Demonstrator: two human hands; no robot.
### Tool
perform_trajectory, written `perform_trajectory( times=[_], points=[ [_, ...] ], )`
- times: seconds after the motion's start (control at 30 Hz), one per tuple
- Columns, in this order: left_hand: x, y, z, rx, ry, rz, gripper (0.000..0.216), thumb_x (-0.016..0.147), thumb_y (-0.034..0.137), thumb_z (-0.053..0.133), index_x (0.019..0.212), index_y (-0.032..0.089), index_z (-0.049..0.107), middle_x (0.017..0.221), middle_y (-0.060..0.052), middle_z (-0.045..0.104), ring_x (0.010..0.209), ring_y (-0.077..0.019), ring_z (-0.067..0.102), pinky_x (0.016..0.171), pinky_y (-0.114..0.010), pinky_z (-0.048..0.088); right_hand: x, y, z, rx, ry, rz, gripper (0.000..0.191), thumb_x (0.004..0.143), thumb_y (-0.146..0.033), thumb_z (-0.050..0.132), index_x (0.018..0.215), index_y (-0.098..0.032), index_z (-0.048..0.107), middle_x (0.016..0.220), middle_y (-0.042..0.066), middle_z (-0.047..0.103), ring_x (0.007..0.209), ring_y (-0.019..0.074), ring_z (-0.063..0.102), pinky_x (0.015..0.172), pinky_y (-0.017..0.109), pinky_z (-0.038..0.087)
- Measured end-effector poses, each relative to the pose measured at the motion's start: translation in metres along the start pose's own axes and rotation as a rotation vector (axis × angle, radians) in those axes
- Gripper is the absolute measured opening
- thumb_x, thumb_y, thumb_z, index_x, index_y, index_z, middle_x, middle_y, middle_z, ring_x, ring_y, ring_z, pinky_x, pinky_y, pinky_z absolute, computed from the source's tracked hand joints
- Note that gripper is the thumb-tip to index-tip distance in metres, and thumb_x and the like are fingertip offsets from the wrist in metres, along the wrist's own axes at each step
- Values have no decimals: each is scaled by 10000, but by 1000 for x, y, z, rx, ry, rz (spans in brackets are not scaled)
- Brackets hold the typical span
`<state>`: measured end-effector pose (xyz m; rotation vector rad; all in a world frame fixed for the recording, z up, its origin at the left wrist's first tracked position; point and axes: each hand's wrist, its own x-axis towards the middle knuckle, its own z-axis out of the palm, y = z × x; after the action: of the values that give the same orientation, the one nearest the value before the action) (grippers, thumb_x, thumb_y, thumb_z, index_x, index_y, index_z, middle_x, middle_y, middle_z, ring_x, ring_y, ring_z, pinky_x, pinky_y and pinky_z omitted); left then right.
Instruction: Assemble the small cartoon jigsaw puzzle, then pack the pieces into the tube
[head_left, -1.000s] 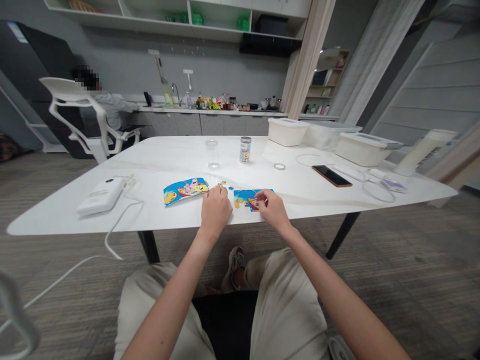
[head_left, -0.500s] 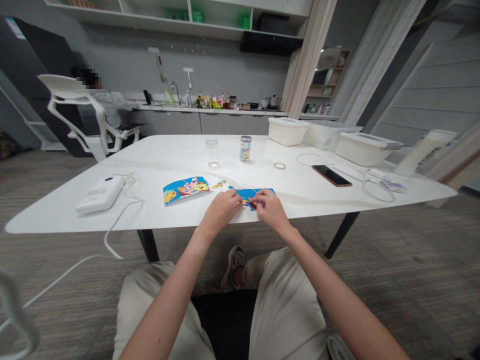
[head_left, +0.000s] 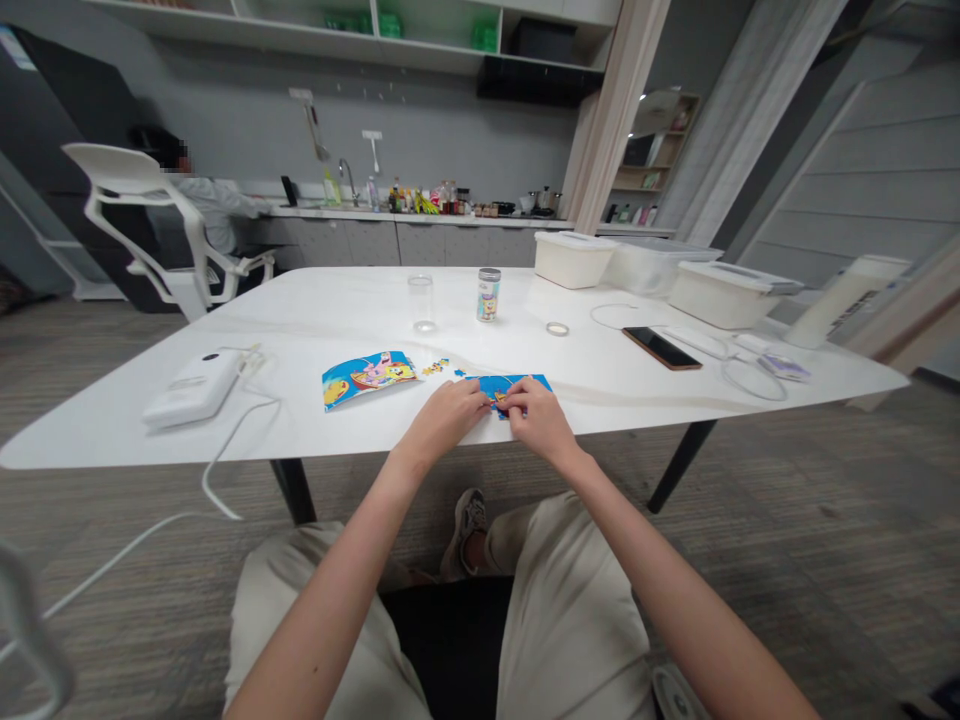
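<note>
A partly joined blue jigsaw puzzle [head_left: 517, 382] lies flat by the table's front edge, under my hands. My left hand [head_left: 452, 408] is at its left side, fingers bent and tips pressed together on a puzzle piece. From the right, my right hand [head_left: 538, 412] pinches at the same spot, thumb and forefinger closed on a piece almost touching the left fingertips. My fingers hide most of these pieces. Several loose puzzle pieces [head_left: 436, 367] are scattered just beyond my left hand. Left of them stands a curled cartoon picture sheet [head_left: 367, 376], blue and yellow.
Farther back are a clear empty jar [head_left: 422, 303], a printed jar with a lid [head_left: 488, 296] and a ring-shaped lid [head_left: 557, 328]. A phone [head_left: 661, 347], cables and white bins [head_left: 574, 262] occupy the right. A white power bank [head_left: 196, 390] trails a cable leftward. A person sits behind.
My right fingertips have shifted slightly left, closer to the left ones, at the puzzle's lower left. The camera view has moved slightly; the other objects stay put.
</note>
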<state>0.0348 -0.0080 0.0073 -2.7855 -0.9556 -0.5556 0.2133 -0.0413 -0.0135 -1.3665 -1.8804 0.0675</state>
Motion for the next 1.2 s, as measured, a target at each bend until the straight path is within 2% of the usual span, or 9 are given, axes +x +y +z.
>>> perform_trajectory(
  times=[0.3, 0.73, 0.93, 1.2],
  points=[
    [1, 2, 1, -8, -18, -17, 214, 960, 199, 474, 961, 140, 680, 934, -88, 666, 913, -207, 634, 812, -330, 471, 0, 0, -1, 4, -13, 10, 307, 767, -29, 492, 729, -193, 748, 863, 71, 645, 859, 204, 578, 882, 381, 477],
    [-1, -1, 5, -71, 25, -31, 228, 971, 232, 455, 957, 148, 666, 935, -81, 657, 891, -197, 624, 818, -330, 486, 1, -1, -1, 12, -7, 18, 300, 765, -19, 485, 706, -194, 721, 849, 66, 634, 863, 202, 578, 884, 373, 471],
    [-1, -4, 9, -124, 54, -13, 191, 971, 226, 459, 967, 151, 635, 974, -76, 645, 945, -193, 609, 859, -351, 493, 1, -2, -1, 21, 0, 20, 285, 762, -21, 490, 699, -194, 707, 840, 64, 634, 853, 202, 573, 856, 359, 474],
    [2, -3, 7, -194, 33, -31, 153, 958, 184, 474, 992, 137, 615, 1005, -72, 636, 977, -181, 600, 880, -326, 487, 1, -2, -1, 12, -6, 10, 275, 762, -26, 479, 723, -195, 693, 834, 62, 630, 869, 209, 571, 901, 388, 458]
  ],
)
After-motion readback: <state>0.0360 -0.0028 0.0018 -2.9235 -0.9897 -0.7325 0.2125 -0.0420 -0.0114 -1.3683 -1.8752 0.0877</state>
